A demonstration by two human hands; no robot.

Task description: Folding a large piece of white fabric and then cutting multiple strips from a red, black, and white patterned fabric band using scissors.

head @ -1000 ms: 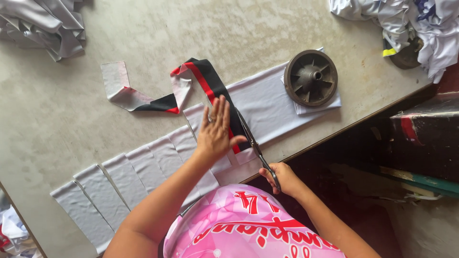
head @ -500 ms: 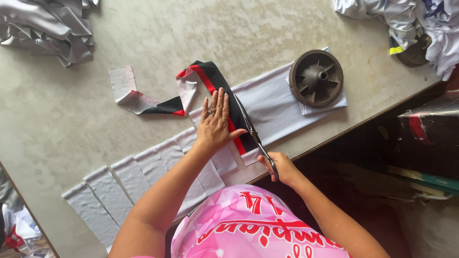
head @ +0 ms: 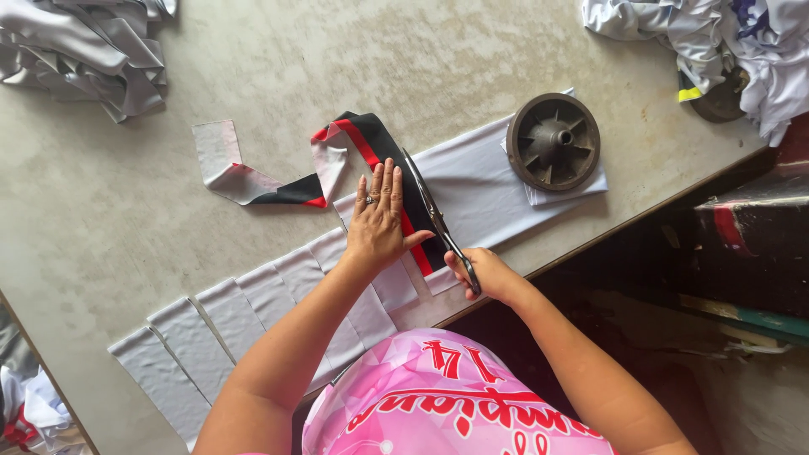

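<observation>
My left hand [head: 378, 221] lies flat, fingers spread, on a black and red fabric strip [head: 371, 147] that rests over a long white fabric piece [head: 480, 181]. My right hand [head: 480, 274] grips a pair of scissors [head: 434, 211] at the table's near edge. The blades point away from me along the black strip, just right of my left hand. The strip's far end curls to the left across the table, showing its pale underside.
A round dark metal weight [head: 554, 141] sits on the white fabric's right end. Several cut white pieces [head: 211, 324] lie in a row at lower left. Grey fabric is heaped [head: 84, 46] at top left, white garments [head: 725, 42] at top right. The grey table's edge [head: 640, 223] runs diagonally at the right.
The scissors have advanced further along the black strip, away from me. My left hand stays pressed on the fabric. The view has shifted slightly.
</observation>
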